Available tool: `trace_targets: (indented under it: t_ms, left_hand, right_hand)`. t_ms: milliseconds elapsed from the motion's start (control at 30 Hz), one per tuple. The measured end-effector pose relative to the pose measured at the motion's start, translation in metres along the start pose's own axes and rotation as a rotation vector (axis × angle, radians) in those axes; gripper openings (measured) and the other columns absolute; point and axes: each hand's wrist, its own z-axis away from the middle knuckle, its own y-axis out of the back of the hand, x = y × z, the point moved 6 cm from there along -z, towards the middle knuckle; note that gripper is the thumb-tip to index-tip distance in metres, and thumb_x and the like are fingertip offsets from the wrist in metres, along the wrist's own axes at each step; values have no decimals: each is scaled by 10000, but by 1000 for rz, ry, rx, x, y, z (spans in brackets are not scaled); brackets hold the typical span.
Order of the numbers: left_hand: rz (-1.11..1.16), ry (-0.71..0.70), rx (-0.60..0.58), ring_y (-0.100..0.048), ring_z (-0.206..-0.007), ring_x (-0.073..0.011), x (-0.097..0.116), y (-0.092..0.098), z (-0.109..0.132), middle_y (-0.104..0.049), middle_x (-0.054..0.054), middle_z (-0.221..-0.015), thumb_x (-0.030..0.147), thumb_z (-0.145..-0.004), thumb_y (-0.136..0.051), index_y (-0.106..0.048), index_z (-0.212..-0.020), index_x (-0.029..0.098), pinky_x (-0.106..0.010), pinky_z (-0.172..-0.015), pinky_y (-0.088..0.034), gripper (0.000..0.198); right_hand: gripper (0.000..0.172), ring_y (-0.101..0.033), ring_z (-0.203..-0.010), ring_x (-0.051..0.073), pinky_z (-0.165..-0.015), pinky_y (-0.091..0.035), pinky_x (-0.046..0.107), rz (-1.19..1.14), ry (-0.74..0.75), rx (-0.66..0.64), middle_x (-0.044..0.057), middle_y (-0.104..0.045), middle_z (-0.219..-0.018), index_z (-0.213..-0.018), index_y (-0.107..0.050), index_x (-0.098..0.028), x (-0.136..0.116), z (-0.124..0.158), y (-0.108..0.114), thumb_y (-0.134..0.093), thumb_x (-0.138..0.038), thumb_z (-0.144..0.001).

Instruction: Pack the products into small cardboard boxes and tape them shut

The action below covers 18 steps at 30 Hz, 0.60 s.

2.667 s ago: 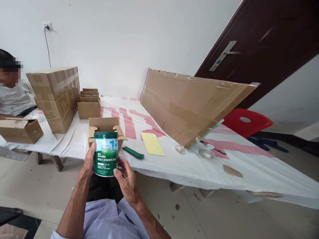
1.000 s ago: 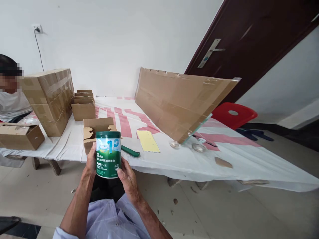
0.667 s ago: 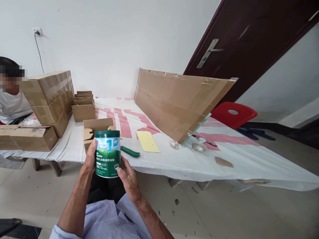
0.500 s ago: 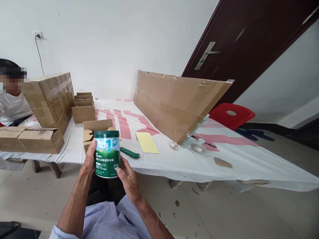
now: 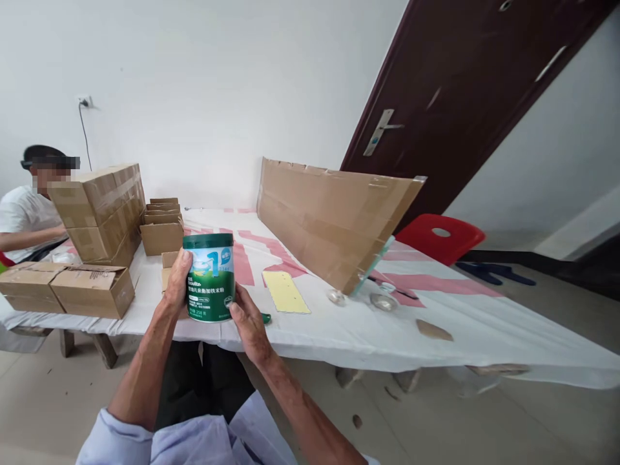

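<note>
Between my two hands, a green canister [image 5: 209, 281] with a dark green lid is held upright, its printed label facing me. My left hand [image 5: 177, 274] is closed on its left side, the thumb near the lid. My right hand [image 5: 248, 323] grips the lower right side. Behind the canister is a small open cardboard box [image 5: 169, 259], mostly hidden by it. Just past my right fingers, the end of a green tool [image 5: 266, 318] shows on the table. A yellow card [image 5: 285, 292] lies flat to the right of the canister.
Stacked cartons [image 5: 99, 210] and a low carton pair [image 5: 92, 289] stand left, near open boxes [image 5: 162, 236] and a seated person [image 5: 31, 213]. A large cardboard sheet [image 5: 334, 223] stands upright; tape rolls [image 5: 382, 301] and a red chair [image 5: 438, 236] are to its right.
The canister has risen a little in both hands and now covers more of the small box behind it. My right hand now hides most of the green tool. The camera view has tilted upward.
</note>
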Motion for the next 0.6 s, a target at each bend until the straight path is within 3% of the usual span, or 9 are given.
trace_targets:
  t_ms: [167,367,600]
  left_hand:
    - [-95,-89,-12,-756,-1174,-340,19,-1,-28,-811,-124,-1219,758,-833,-776,-727,-1229,175,-428,-992,-615,707]
    - [-147,-1,51,-753,-1154,-341,-8,29,-48,-816,-105,-1179,799,-789,-788,-729,-1252,197,-427,-953,-630,762]
    - [-157,80,97,-779,-1033,-333,-35,54,-53,-820,-120,-1048,837,-718,-810,-715,-1214,168,-414,-858,-638,838]
  right_hand:
    - [661,-622,-1372,303,-1139,-552,440,23,71,-9,92,-688,-1463,-1442,-613,-249,-8,-29,-4,-650,-695,-955]
    - [651,-607,-1388,308,-1183,-516,457,50,27,-19,95,-660,-1491,-1425,-610,-246,19,-46,-2,-642,-695,-955]
    - [666,-682,-1215,308,-887,-654,407,48,-122,-30,103,-675,-1424,-1372,-634,-254,62,-55,-1,-635,-738,-914]
